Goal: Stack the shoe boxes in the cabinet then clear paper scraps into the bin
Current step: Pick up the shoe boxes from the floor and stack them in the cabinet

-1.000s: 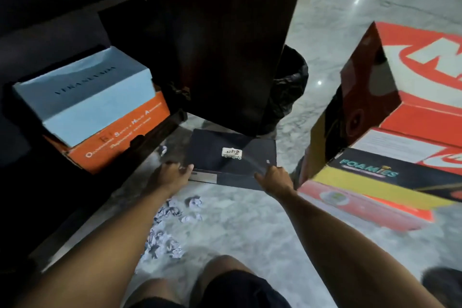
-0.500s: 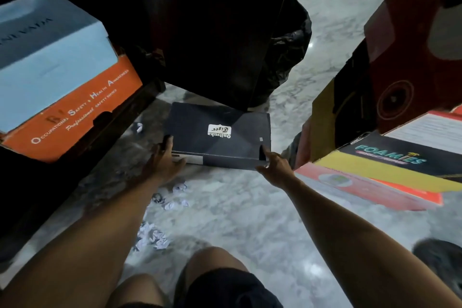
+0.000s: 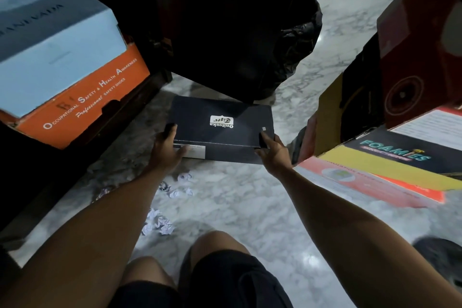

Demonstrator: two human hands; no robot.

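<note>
We have two boxes point(image 3: 67, 57) stacked in the cabinet point(image 3: 140, 97), both hands, left point(image 3: 167, 149) and right point(image 3: 273, 151), grip the black box point(image 3: 222, 130) on the floor, more boxes point(image 3: 390, 107) wait right, scraps point(image 3: 160, 222) untouched

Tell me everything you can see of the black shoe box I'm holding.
The black shoe box is flat, matte cardboard, lid closed, with a white logo patch reading upside down and a pale label on its near side. It sits low over the marble floor. The left hand and right hand grip its near corners.
</note>
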